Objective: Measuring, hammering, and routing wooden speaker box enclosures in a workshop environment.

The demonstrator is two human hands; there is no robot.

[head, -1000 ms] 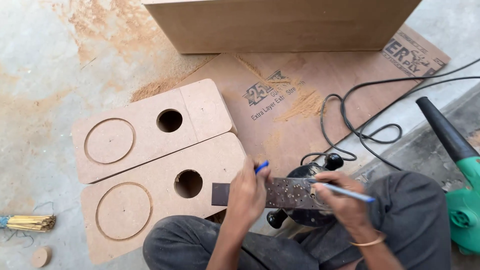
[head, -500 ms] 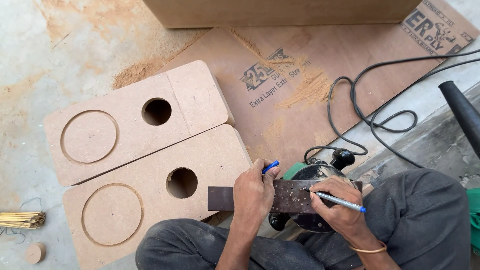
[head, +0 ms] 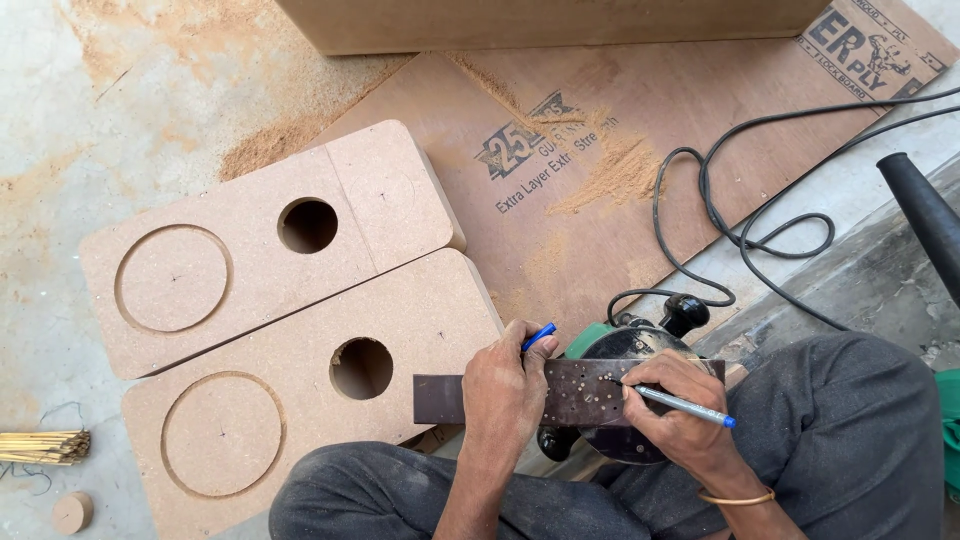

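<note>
Fingers (head: 640, 392) round pen (head: 685, 405) — tip on perforated plate (head: 580, 390)

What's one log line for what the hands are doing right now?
left hand: presses dark strip, holds blue cap | right hand: pen tip on strip | under strip: router

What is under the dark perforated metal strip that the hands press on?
Under the dark perforated metal strip sits a green and black router, with one black knob showing. The left hand and right hand cover the rest.
</note>
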